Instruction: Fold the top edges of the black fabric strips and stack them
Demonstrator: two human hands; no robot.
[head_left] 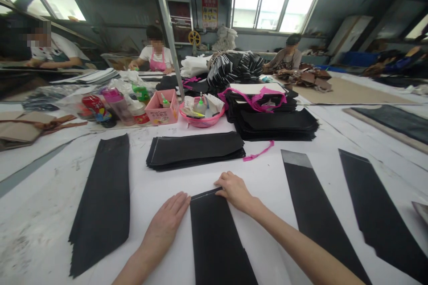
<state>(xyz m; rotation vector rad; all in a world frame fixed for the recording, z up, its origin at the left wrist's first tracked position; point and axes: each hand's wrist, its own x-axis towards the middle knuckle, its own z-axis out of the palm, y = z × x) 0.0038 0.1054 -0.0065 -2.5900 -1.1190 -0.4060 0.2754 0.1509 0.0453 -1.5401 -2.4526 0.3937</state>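
A long black panel of leather-like material [216, 236] lies in front of me, a pale line running along its far edge. My left hand [169, 216] rests flat beside that edge, its fingertips touching the left corner. At the right corner, my right hand [234, 191] is closed with thumb and bent fingers on the edge. Beyond both hands sits a stack of black panels [197, 148]. Single black panels lie to the right, one with a grey end band [297, 159] and another panel [374, 196] farther over. On the left is a layered pile of black panels [103, 200].
A pink basket [214, 121] with a glue bottle, a pink box [163, 111] and several drink bottles [115, 102] stand behind the stack. Larger black stacks [277, 122] with pink ties sit back right. A metal post [169, 31] rises mid-table. Three people work farther back.
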